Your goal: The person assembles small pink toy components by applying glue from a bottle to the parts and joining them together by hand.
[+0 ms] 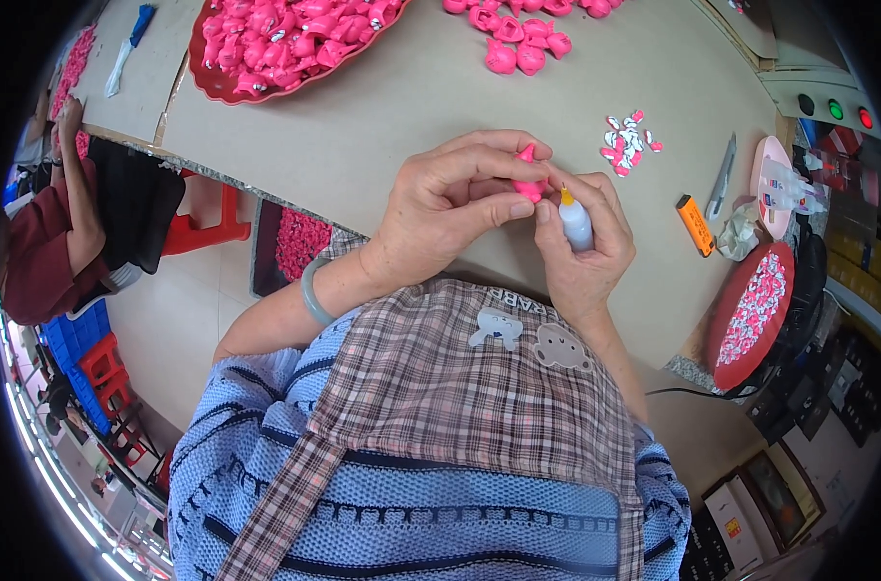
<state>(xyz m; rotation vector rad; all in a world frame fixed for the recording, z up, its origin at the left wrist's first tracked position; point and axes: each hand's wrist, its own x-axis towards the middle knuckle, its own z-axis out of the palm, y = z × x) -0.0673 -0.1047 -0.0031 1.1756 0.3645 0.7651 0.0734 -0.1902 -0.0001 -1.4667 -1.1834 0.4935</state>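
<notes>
Apron (460, 397) with lettering (525, 303), pink piece (528, 184)

From where I stood, the boldest lettering (525, 299) ran in pale capitals along the top edge of the plaid apron (479, 407), just above its white rabbit patch (496, 329) and grey bear patch (563, 347); the curve of the cloth hid part of it. The orange case (694, 226) on the worktable (363, 116) bore dark marks too small for me to make out. A small red-and-yellow label (733, 528) at the lower right was equally unreadable.
</notes>
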